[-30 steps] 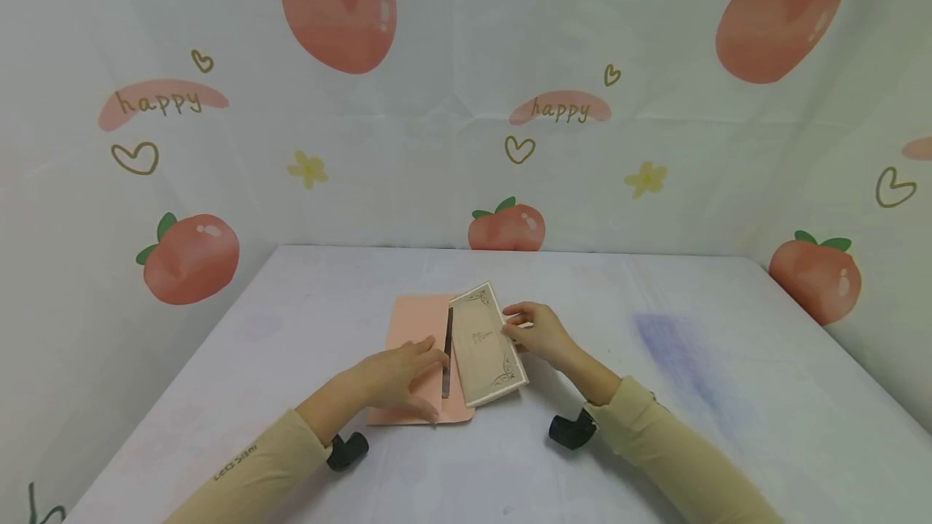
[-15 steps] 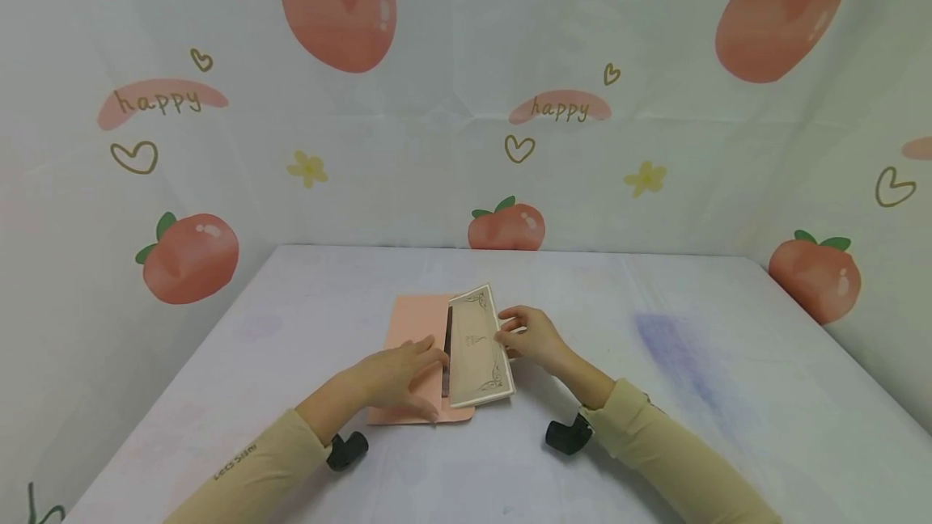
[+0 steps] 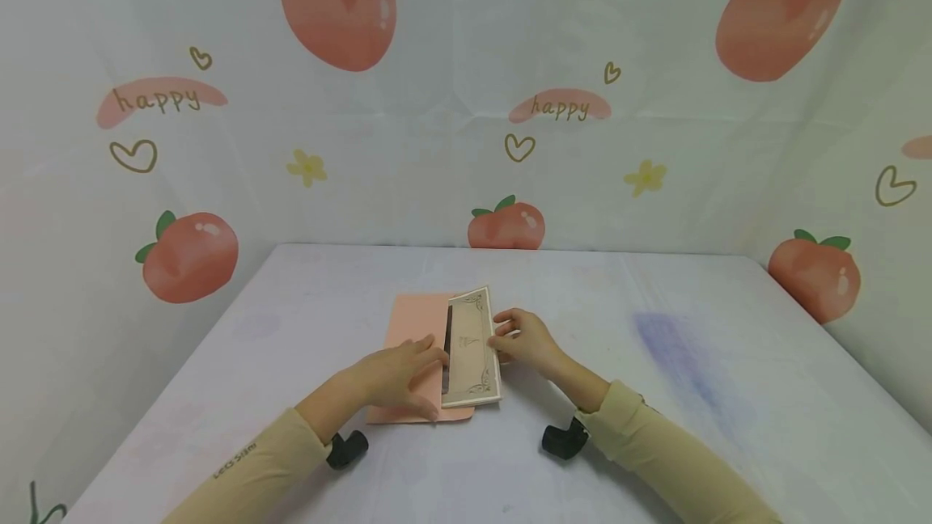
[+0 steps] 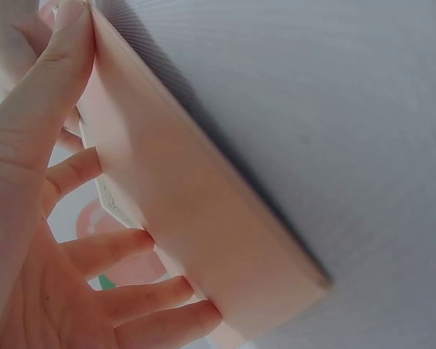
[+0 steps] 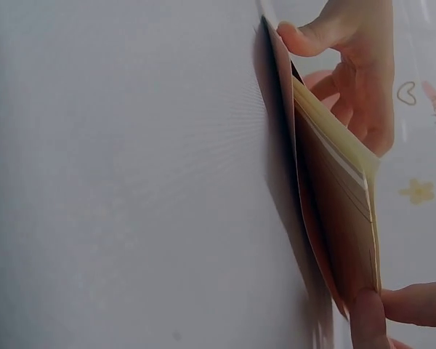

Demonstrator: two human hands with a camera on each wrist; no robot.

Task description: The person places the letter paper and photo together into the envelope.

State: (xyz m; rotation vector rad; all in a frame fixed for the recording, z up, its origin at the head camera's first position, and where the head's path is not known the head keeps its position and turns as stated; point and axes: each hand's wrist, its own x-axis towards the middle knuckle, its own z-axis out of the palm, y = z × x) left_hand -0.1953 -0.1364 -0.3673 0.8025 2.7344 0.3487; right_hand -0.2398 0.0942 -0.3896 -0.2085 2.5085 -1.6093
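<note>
A pink envelope lies flat on the table, a dark strip showing along its right-hand opening. My left hand rests on the envelope with its fingers spread. In the left wrist view, fingertips touch the envelope's edge and the thumb sits at a corner. A cream card with ornate corners stands tilted at the opening, its left edge right beside the dark strip and over the envelope's flap. My right hand pinches the card's right edge between thumb and fingers, seen closely in the right wrist view.
The white table carries a bluish smudge on its right side. A white curtain printed with peaches, hearts and flowers hangs behind. Black wrist cameras sit under both cuffs, close to the tabletop.
My right hand has moved left with the card, which has turned more upright in view and come closer to the envelope's opening. The left hand and the envelope have stayed put.
</note>
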